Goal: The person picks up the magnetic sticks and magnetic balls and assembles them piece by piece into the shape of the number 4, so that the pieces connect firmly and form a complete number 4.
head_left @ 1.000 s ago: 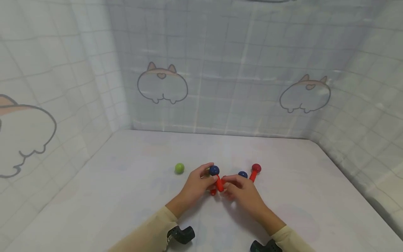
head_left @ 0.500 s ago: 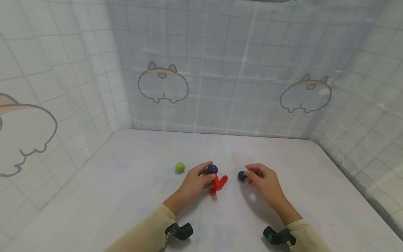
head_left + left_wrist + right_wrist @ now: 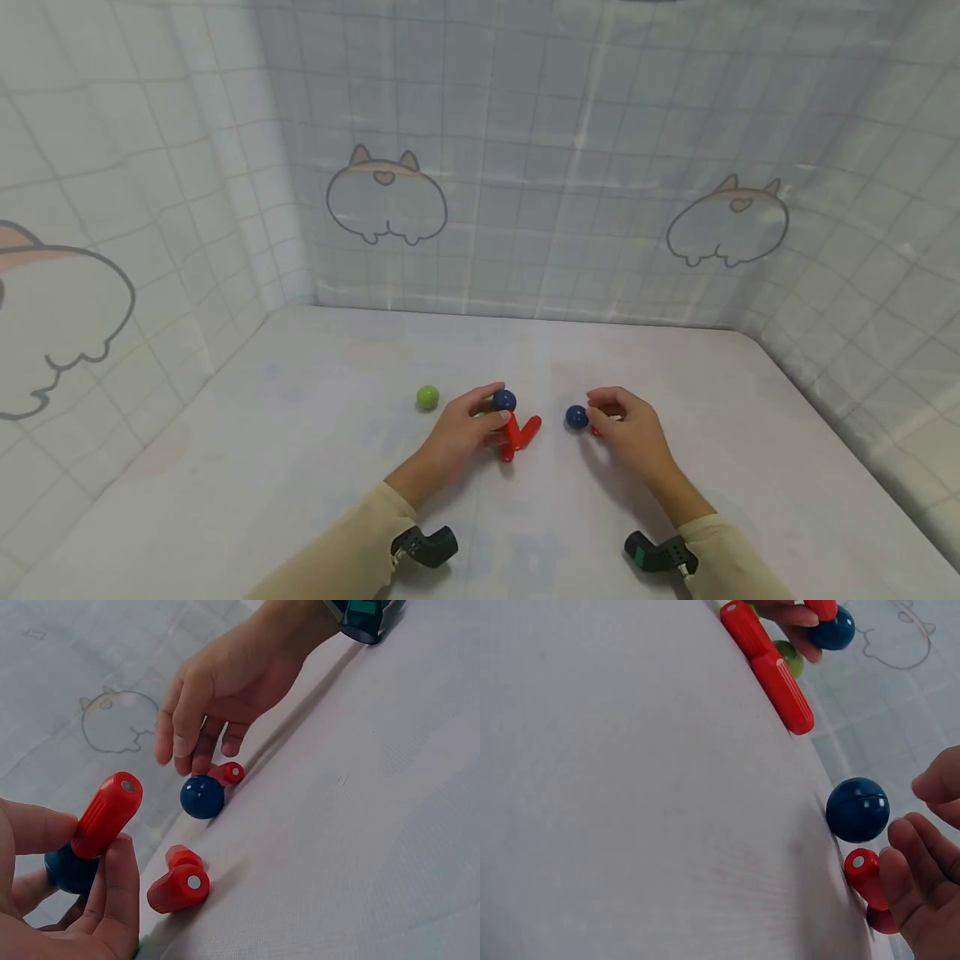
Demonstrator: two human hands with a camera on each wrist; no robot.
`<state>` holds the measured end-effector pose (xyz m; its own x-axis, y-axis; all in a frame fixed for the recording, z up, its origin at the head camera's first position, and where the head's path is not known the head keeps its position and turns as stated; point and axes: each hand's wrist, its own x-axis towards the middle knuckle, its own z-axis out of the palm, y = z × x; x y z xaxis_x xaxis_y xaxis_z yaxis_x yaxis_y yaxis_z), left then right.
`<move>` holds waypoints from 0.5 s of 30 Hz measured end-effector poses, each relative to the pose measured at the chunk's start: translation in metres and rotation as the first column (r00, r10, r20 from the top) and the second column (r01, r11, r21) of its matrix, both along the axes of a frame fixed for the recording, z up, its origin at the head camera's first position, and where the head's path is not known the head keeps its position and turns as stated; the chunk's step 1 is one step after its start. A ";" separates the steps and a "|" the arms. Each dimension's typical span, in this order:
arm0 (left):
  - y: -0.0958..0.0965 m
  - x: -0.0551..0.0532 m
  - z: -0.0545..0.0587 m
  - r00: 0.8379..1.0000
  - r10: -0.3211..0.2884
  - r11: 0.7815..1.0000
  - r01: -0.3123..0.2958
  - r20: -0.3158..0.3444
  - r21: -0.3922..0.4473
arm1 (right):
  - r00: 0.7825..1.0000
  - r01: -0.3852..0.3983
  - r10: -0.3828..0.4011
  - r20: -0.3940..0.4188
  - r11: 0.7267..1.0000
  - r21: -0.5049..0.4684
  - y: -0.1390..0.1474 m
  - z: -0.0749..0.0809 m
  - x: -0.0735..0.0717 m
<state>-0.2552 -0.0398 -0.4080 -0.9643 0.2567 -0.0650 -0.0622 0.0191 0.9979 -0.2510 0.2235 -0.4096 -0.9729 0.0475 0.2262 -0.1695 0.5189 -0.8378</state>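
My left hand (image 3: 459, 437) pinches a red stick (image 3: 109, 817) between thumb and fingers, with a blue ball (image 3: 71, 874) at the stick's far end. A pale round disc shows in the stick's free end. Just beneath, two more red sticks (image 3: 784, 694) lie end to end on the table. My right hand (image 3: 637, 442) hovers with loosely bent fingers beside a second blue ball (image 3: 576, 417). Close to those fingertips lies another red stick (image 3: 864, 874), with a red ball (image 3: 883, 921) behind it, partly covered by the fingers.
A green ball (image 3: 427, 397) sits on the white tabletop (image 3: 337, 358), left of my left hand. Pale grid-patterned curtains (image 3: 517, 208) with cartoon drawings enclose the table at the back and both sides.
My right hand has moved away from the sticks by my left hand, going right to the loose blue ball. My left hand keeps its stick and ball, having shifted slightly left.
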 end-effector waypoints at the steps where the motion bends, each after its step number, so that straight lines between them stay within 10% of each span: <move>1: 0.000 0.000 0.000 1.000 -0.002 1.000 0.002 -0.001 0.001 | 1.000 0.005 -0.005 0.001 1.000 0.009 0.000 0.000 0.000; 15: -0.002 0.001 0.001 1.000 -0.011 1.000 0.011 0.005 0.014 | 1.000 0.012 -0.012 0.007 0.999 0.053 -0.001 -0.002 -0.003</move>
